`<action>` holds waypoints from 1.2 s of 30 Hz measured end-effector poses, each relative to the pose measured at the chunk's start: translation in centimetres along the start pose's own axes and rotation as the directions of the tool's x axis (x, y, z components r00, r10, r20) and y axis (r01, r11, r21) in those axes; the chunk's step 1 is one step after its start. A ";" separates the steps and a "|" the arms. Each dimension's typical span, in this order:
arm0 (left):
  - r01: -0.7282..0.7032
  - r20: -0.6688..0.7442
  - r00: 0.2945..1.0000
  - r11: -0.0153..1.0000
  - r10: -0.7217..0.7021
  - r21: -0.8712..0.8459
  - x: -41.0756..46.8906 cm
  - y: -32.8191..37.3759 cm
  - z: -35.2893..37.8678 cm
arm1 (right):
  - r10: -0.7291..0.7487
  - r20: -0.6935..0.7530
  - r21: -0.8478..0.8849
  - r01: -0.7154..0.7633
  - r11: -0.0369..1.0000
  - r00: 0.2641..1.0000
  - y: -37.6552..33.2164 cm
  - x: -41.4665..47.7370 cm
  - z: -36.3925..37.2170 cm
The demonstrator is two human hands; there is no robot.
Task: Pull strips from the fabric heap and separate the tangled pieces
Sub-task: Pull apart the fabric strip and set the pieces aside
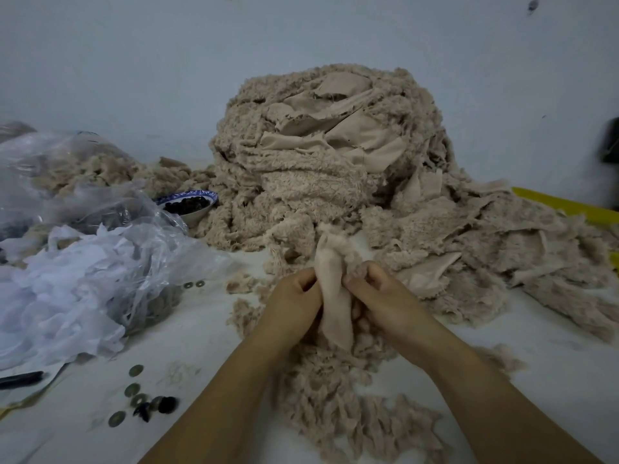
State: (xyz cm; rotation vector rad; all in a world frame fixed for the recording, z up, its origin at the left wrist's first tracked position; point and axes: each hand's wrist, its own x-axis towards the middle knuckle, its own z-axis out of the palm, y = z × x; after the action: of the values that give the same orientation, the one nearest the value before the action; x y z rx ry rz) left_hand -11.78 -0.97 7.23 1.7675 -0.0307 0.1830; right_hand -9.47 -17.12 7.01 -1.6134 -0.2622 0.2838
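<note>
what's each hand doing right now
Left hand: fingers pinch the fabric strip.
Right hand: fingers curled on the same strip, from its other side.

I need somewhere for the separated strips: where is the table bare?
Largest bare table patch: near right, bordered by the right hand and the fabric heap. A smaller one lies between the plastic bags and the left hand, beyond the coins. Crowded: far middle under the heap, left under bags.

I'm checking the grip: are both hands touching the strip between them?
Touching. The head view shows the left hand and the right hand both pinching the pale fabric strip between them, with no gap.
</note>
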 end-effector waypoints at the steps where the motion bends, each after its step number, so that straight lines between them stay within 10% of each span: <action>1: 0.020 -0.049 0.999 0.999 -0.018 0.031 0.2 0.0 -0.1 | 0.027 -0.007 -0.022 -0.027 0.999 1.000 0.1 0.1 0.0; 4: 0.020 -0.270 0.963 0.999 -0.009 0.039 1.2 -0.1 -0.9 | 0.059 -0.114 0.255 -0.028 0.966 0.992 -0.3 0.7 -0.8; 8: -0.010 -0.393 0.918 0.995 0.047 0.096 2.2 -0.6 -2.1 | 0.006 -0.303 0.801 0.251 0.543 0.953 -1.3 1.3 -3.5; 15: 0.089 -0.280 0.960 0.978 -0.033 0.191 2.4 -1.4 -1.5 | 0.078 -0.159 0.478 0.007 0.879 0.984 -0.2 0.6 -0.4; 19: -0.238 -0.098 0.953 0.906 0.288 0.350 0.2 0.3 0.0 | 0.052 -0.101 0.453 -0.001 0.892 0.993 -0.6 0.3 0.5; 26: -0.453 0.275 0.887 0.816 0.371 0.358 -1.6 1.1 2.5 | 0.094 0.007 0.407 -0.088 0.909 0.996 -0.4 0.0 0.3; 31: -0.327 -0.056 0.919 0.835 0.390 0.443 -0.4 0.1 1.3 | 0.087 -0.109 0.390 -0.038 0.920 0.990 -0.1 0.5 0.6; 36: 0.049 -0.159 0.985 0.767 0.070 0.640 2.0 -2.2 -0.9 | 0.124 -0.168 0.420 -0.043 0.906 0.978 0.0 0.5 0.1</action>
State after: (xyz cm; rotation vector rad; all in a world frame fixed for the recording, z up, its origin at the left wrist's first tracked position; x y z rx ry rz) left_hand -9.64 0.56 5.54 2.4373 0.1708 0.3939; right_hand -9.06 -16.84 6.96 -1.2182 0.0196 0.2293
